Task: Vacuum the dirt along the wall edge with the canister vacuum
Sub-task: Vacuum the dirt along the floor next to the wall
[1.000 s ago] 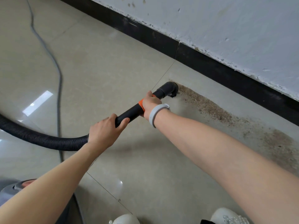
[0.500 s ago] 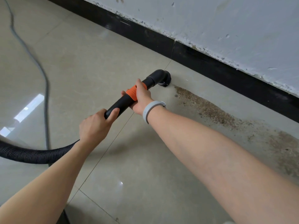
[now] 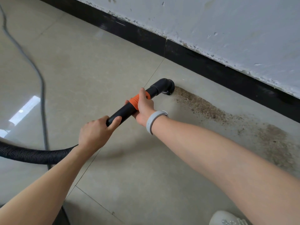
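A black vacuum wand (image 3: 123,112) with an orange collar ends in a bent round nozzle (image 3: 165,87) that touches the floor at the left tip of a brown dirt streak (image 3: 204,108). The streak runs right along the black baseboard (image 3: 211,67) into a wider dirty patch (image 3: 274,143). My right hand (image 3: 143,108) grips the wand at the orange collar; a grey band sits on that wrist. My left hand (image 3: 95,133) grips the wand's lower end, where the ribbed black hose (image 3: 32,154) joins and trails off to the left.
A grey power cord (image 3: 41,88) snakes over the beige tiled floor at the left. The white wall (image 3: 227,26) has chipped paint above the baseboard. A white shoe tip (image 3: 227,219) shows at the bottom right. A dark part of the canister (image 3: 62,217) is at the bottom edge.
The nozzle has moved back right to the dirt streak's left tip after swinging away from it half a second ago. Both hands keep their grip on the wand.
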A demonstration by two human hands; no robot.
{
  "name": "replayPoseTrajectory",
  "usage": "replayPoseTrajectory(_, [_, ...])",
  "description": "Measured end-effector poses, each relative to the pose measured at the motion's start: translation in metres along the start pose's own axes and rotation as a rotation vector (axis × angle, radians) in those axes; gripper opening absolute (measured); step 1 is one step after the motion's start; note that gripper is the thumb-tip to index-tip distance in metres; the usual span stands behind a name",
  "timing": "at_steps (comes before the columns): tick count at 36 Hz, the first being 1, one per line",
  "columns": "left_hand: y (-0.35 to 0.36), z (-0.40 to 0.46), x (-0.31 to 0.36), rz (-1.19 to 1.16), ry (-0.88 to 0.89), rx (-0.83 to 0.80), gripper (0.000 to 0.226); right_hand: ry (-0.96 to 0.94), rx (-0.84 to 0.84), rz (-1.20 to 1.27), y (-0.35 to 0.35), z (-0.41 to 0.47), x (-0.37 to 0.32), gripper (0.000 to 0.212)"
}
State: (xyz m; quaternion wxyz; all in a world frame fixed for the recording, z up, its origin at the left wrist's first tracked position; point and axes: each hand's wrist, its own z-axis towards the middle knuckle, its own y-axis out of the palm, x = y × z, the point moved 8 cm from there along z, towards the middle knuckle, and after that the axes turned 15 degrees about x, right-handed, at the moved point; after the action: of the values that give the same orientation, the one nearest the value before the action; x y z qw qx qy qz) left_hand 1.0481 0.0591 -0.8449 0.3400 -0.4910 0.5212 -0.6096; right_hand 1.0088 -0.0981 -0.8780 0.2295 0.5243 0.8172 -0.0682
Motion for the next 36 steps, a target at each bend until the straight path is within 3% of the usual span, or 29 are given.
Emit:
replayPoseTrajectory(12, [-0.002, -0.035, 0.001, 0.018, 0.034, -0.081, 0.048, 0.022, 0.053, -0.069, -0.037, -0.015, 0.027, 0.043])
replayPoseTrajectory(19, [-0.004, -0.042, 0.002, 0.043, 0.075, -0.088, 0.043, 0.024, 0.109, -0.146, -0.052, -0.013, 0.038, 0.063])
replayPoseTrajectory(28, [-0.007, -0.032, 0.005, 0.053, 0.022, -0.030, 0.052, 0.040, 0.052, -0.150, -0.030, -0.014, 0.015, 0.055])
replayPoseTrajectory(36, [0.003, -0.003, 0.035, 0.011, -0.073, 0.004, 0.058, -0.101, 0.071, -0.222, -0.010, -0.001, -0.038, 0.049])
